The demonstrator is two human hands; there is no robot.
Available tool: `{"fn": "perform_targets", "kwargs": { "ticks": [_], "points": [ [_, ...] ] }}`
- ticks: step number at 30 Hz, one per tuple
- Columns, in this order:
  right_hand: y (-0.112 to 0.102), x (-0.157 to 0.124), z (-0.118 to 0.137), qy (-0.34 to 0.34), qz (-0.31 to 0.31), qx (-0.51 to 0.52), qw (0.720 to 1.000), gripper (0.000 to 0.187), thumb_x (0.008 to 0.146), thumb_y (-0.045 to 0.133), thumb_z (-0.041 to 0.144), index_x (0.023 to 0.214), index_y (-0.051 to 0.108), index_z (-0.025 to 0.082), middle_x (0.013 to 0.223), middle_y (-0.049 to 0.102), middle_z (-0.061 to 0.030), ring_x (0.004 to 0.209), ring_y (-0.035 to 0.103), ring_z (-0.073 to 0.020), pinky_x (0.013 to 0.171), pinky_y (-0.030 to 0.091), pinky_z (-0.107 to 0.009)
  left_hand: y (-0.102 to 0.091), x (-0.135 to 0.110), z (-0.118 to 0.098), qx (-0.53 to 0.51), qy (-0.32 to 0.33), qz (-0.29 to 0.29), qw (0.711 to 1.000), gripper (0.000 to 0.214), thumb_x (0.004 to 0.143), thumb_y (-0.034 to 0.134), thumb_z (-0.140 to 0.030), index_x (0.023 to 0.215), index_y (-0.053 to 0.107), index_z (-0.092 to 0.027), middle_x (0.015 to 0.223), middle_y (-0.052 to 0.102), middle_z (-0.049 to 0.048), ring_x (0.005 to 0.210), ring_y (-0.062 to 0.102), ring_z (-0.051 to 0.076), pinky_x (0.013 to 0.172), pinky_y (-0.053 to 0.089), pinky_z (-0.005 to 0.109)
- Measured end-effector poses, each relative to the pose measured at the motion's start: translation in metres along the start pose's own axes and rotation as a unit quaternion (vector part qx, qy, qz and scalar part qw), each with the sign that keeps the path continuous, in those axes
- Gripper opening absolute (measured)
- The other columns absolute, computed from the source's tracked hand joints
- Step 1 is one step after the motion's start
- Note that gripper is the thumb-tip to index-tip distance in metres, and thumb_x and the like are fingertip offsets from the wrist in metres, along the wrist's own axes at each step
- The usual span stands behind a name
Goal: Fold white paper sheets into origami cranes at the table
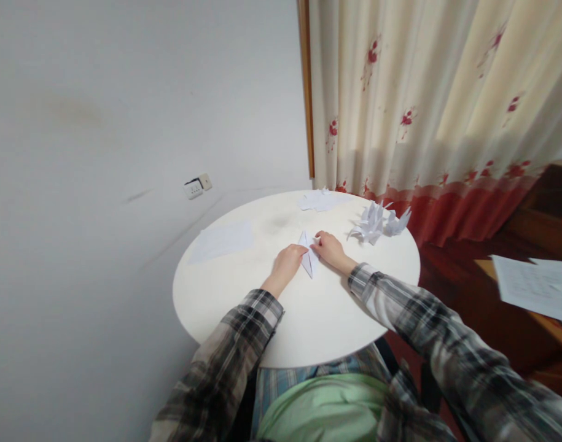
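Two hands meet on a folded white paper (309,261) lying near the middle of the round white table (244,301). The left hand (286,263) rests knuckles up at the paper's nine o'clock side, fingers on its edge; the right hand (330,248) touches its two o'clock corner with the fingertips. Whether either hand pinches the paper or merely presses it flat cannot be told. At two o'clock from the hands sits a heap of folded paper cranes (375,224); at ten o'clock lies a flat sheet (223,240); at twelve o'clock, by the far rim, loose paper scraps (322,199)
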State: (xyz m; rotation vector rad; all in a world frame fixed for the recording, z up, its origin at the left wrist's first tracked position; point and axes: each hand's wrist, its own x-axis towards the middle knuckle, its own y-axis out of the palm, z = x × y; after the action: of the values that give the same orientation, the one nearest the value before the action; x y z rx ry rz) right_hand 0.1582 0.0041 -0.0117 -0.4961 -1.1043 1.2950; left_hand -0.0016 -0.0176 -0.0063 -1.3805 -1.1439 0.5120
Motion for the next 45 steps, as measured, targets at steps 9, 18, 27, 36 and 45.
{"fn": "perform_targets", "kwargs": {
  "ticks": [9, 18, 27, 36, 45],
  "points": [
    [0.002, 0.004, 0.0, 0.026, 0.012, 0.095, 0.995, 0.042, 0.072, 0.06, 0.026, 0.11, 0.045, 0.015, 0.079, 0.062, -0.0027, 0.068, 0.054, -0.0121, 0.06, 0.035, -0.022, 0.001, 0.0, 0.005, 0.001, 0.008, -0.01, 1.0, 0.031, 0.079, 0.045, -0.01, 0.101, 0.064, -0.022, 0.104, 0.064, 0.0043, 0.099, 0.055, 0.016, 0.09, 0.04, 0.027],
    [0.003, 0.004, -0.001, 0.009, 0.025, 0.123, 0.992, 0.044, 0.067, 0.064, 0.027, 0.107, 0.049, 0.016, 0.074, 0.062, -0.0009, 0.066, 0.054, -0.012, 0.06, 0.037, -0.021, 0.001, -0.001, 0.005, 0.001, 0.005, -0.018, 1.0, 0.026, 0.083, 0.043, -0.02, 0.097, 0.065, -0.021, 0.099, 0.065, 0.0058, 0.095, 0.057, 0.018, 0.085, 0.043, 0.028],
    [0.006, 0.006, -0.006, -0.014, 0.005, 0.107, 0.994, 0.045, 0.069, 0.065, 0.024, 0.109, 0.047, 0.016, 0.074, 0.063, -0.0014, 0.067, 0.056, -0.0127, 0.061, 0.038, -0.021, 0.001, -0.002, 0.001, -0.008, 0.025, -0.027, 0.999, 0.03, 0.085, 0.037, -0.021, 0.104, 0.06, -0.019, 0.106, 0.063, 0.0051, 0.1, 0.055, 0.015, 0.091, 0.041, 0.026],
    [0.008, 0.009, -0.01, 0.008, -0.008, 0.106, 0.994, 0.039, 0.071, 0.061, 0.018, 0.108, 0.047, 0.017, 0.08, 0.065, -0.0025, 0.072, 0.058, -0.0129, 0.066, 0.039, -0.023, 0.006, -0.004, -0.004, 0.024, 0.068, -0.01, 0.997, 0.041, 0.086, 0.036, -0.037, 0.117, 0.051, -0.016, 0.122, 0.054, 0.0082, 0.113, 0.048, 0.017, 0.099, 0.036, 0.029],
    [0.008, 0.011, -0.012, -0.007, 0.011, 0.048, 0.999, 0.036, 0.074, 0.061, 0.022, 0.107, 0.049, 0.016, 0.092, 0.06, -0.0073, 0.082, 0.055, -0.0155, 0.072, 0.04, -0.025, 0.009, -0.001, -0.002, 0.062, 0.087, 0.017, 0.994, 0.042, 0.088, 0.032, -0.036, 0.119, 0.049, -0.014, 0.125, 0.052, 0.0107, 0.115, 0.047, 0.019, 0.099, 0.035, 0.031]
  ]
}}
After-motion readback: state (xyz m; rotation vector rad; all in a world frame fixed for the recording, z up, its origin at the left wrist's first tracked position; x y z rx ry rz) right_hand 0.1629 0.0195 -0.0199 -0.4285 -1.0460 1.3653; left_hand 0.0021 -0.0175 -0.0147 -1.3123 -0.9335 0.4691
